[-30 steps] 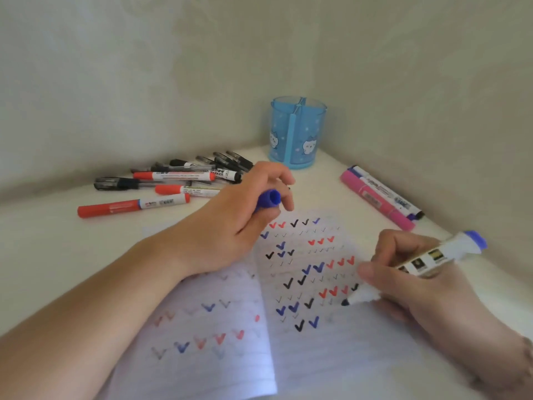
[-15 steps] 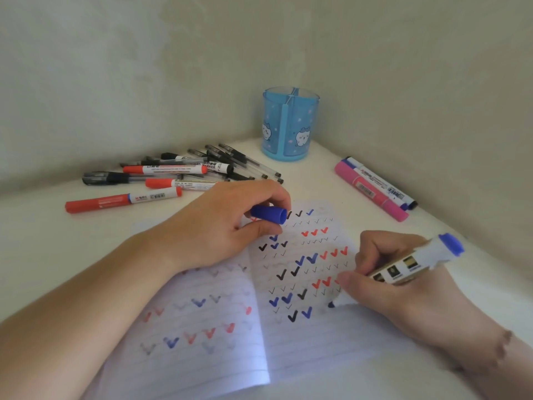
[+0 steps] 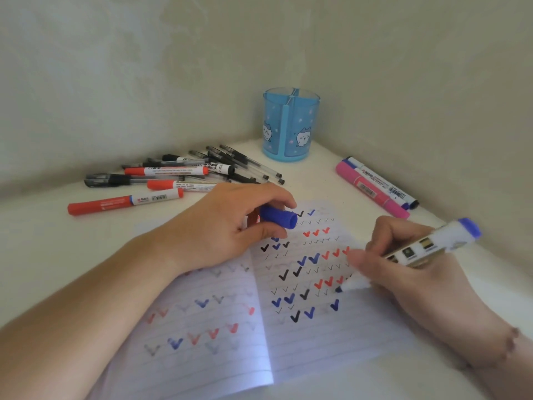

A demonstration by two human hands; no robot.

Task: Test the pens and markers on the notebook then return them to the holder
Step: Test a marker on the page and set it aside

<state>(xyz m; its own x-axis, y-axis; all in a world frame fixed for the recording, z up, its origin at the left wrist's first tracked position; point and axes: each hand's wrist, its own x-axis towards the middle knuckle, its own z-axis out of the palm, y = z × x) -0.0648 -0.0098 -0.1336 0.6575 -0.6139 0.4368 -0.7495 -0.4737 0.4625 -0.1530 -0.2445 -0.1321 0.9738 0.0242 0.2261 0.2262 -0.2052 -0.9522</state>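
Head view: right hand (image 3: 409,272) grips blue marker (image 3: 415,252) on notebook (image 3: 302,336), left hand (image 3: 230,226) holds cap (image 3: 278,217); holder (image 3: 291,125) empty, many pens (image 3: 184,176) untested.

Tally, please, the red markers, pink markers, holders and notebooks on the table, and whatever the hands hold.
Red-and-white plastic markers: 3
Pink plastic marker: 1
Blue translucent plastic holder: 1
Open lined paper notebook: 1
White plastic marker with blue end, gripped by right hand: 1
Blue plastic cap, held by left hand: 1
Total: 8
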